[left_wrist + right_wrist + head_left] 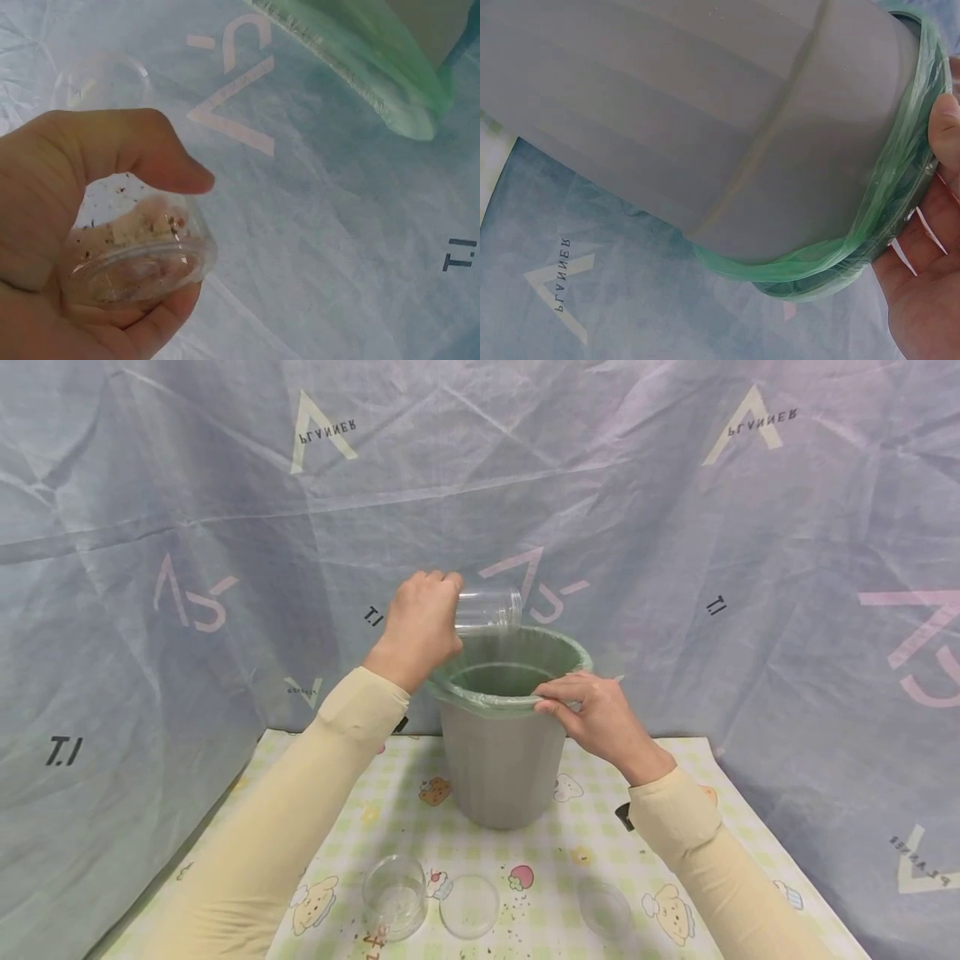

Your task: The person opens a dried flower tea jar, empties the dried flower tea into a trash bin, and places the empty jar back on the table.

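Observation:
My left hand [422, 625] holds a clear plastic jar [489, 610] tipped on its side above the bin, its mouth toward the right. In the left wrist view, dark crumbs cling inside the jar [154, 251] near its base, with thumb and fingers curled round it. Below stands a grey trash bin [501, 768], lined with a green bag [480, 700] folded over the rim. At the bin's near right rim, my right hand [596, 714] pinches the liner and edge between thumb and fingers. The bottom of the bin's inside is hidden.
On the checked tablecloth [360, 827], near the front edge, sit a second clear jar [395, 897], a clear round lid [469, 906] and another clear disc [605, 910]. Dark crumbs [513, 914] are scattered around them. A grey-blue cloth [637, 527] hangs behind and at both sides.

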`<state>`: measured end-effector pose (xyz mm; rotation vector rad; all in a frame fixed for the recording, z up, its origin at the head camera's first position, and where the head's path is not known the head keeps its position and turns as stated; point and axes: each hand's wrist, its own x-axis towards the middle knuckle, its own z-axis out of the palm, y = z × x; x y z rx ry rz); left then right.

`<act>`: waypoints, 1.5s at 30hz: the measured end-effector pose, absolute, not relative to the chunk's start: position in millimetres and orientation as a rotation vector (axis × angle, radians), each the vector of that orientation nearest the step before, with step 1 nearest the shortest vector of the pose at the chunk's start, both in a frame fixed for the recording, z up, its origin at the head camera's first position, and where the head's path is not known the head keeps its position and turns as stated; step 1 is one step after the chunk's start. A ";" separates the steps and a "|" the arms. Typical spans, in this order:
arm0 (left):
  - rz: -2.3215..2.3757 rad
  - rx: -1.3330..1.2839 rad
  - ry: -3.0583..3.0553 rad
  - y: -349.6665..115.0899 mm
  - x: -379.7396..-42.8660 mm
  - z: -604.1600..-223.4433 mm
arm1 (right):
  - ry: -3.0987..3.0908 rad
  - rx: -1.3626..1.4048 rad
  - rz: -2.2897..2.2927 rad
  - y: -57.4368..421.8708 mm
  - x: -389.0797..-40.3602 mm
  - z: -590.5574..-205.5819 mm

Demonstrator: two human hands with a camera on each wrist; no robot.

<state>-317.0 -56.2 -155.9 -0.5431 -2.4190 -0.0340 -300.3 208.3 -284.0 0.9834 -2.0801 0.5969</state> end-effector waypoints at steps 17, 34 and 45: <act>-0.376 -0.337 -2.455 -60.4 -306.1 -164.1 | -2.110 0.976 0.570 206.9 -297.2 -281.6; -1.055 -0.239 -2.337 -61.8 -296.8 -178.8 | -2.121 0.984 0.562 206.0 -294.2 -279.9; -1.278 -0.289 -2.293 -61.6 -279.8 -182.4 | -2.168 0.973 0.568 207.5 -293.5 -276.3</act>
